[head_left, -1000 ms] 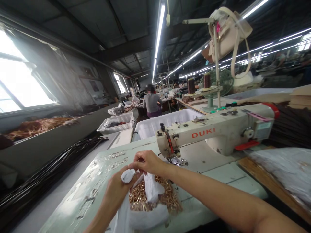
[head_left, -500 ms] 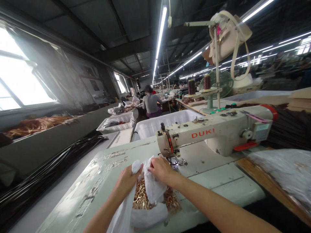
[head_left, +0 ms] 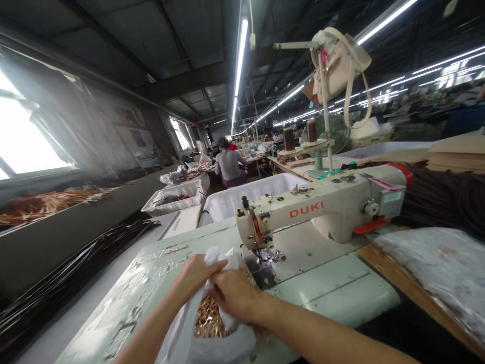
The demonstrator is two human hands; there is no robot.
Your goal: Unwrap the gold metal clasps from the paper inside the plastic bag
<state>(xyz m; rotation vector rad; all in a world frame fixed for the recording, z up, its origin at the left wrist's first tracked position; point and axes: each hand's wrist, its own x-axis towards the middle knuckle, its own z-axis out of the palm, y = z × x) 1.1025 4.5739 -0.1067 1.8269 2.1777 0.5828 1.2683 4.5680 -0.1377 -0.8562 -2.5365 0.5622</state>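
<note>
A white plastic bag [head_left: 223,346] full of small gold metal rings [head_left: 206,321] lies on the pale green sewing table [head_left: 333,288], just in front of me. My left hand [head_left: 195,275] is closed on the bag's upper rim, holding it up. My right hand [head_left: 235,296] reaches into the bag's mouth with its fingers curled down among the plastic and rings; what they pinch is hidden. Both hands touch each other. The white DUKI sewing machine [head_left: 322,207] stands just beyond, its needle end close to my right hand.
White plastic bins [head_left: 261,189] stand behind the table. Dark strips [head_left: 76,263] lie along the left, a plastic-covered pile [head_left: 435,268] on the right. Thread cones [head_left: 288,139], a fan and a hung beige bag [head_left: 337,65] rise behind the machine. A seated person [head_left: 229,164] works farther back.
My right hand has dropped from the bag's rim down into its mouth. My left hand moved slightly forward, still gripping the rim. The view has shifted a little rightward.
</note>
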